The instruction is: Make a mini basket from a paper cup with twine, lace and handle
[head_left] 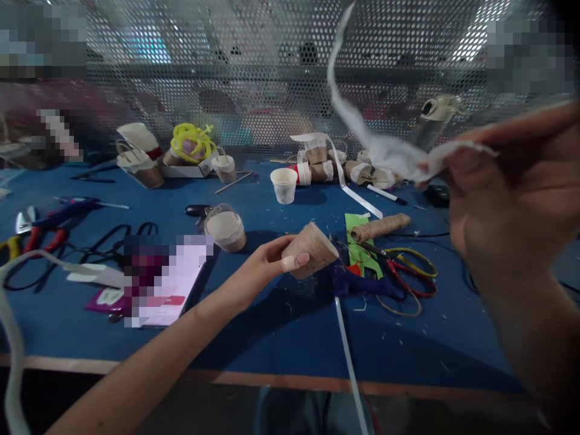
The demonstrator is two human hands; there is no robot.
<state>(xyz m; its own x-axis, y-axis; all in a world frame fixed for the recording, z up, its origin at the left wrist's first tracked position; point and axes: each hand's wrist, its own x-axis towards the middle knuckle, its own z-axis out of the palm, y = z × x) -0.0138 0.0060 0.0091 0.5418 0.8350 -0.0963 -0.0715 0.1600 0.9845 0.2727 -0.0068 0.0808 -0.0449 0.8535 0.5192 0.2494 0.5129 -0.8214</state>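
My left hand (290,258) grips a small brown twine-wrapped cup (312,249), tilted on its side above the blue table, thumb across its near face. Up at the right, my right hand (507,175) pinches a strip of white lace ribbon (394,156); one end of it trails upward, blurred by motion. Just beyond the held cup, a blue glue gun (360,283) lies on the table with a long white glue stick (348,356) jutting toward me. A roll of brown twine (380,227) rests on a green card (371,260), with red and yellow scissors (414,272) beside it.
A white paper cup (284,186) stands mid-table before several wrapped cups (321,170). At left are a lace-topped cup (225,228), a phone (174,284), pliers (40,232) and a yellow coil (193,144). A perforated metal screen (263,90) closes the back.
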